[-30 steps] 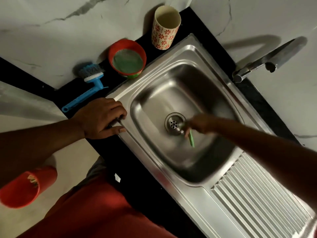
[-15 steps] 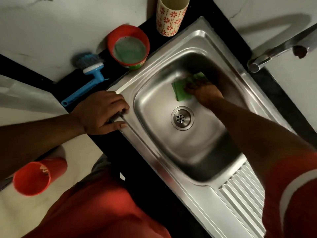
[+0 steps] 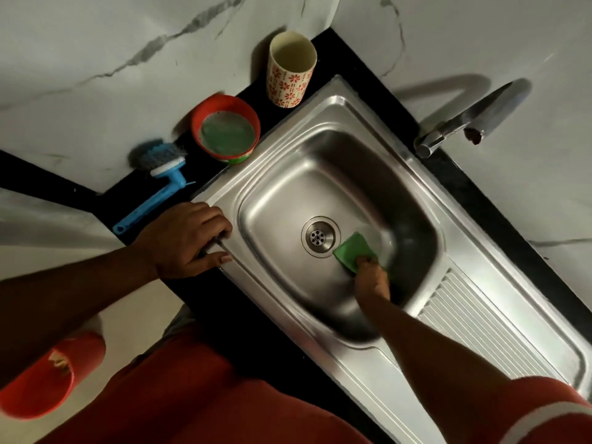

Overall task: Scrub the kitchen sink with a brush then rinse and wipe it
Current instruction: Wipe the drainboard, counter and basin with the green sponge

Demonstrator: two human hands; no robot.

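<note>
White marble walls [image 3: 96, 59] with grey veins are seen behind a black tabletop [image 3: 336, 56]. A pale floor [image 3: 137, 315] is seen lower left. The whole room is dimly lit.

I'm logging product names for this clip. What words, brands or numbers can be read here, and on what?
None can be read.
Red tub: the label band at its base is too blurred to read.
Patterned cup: flowers and dashes only, no words.
</note>
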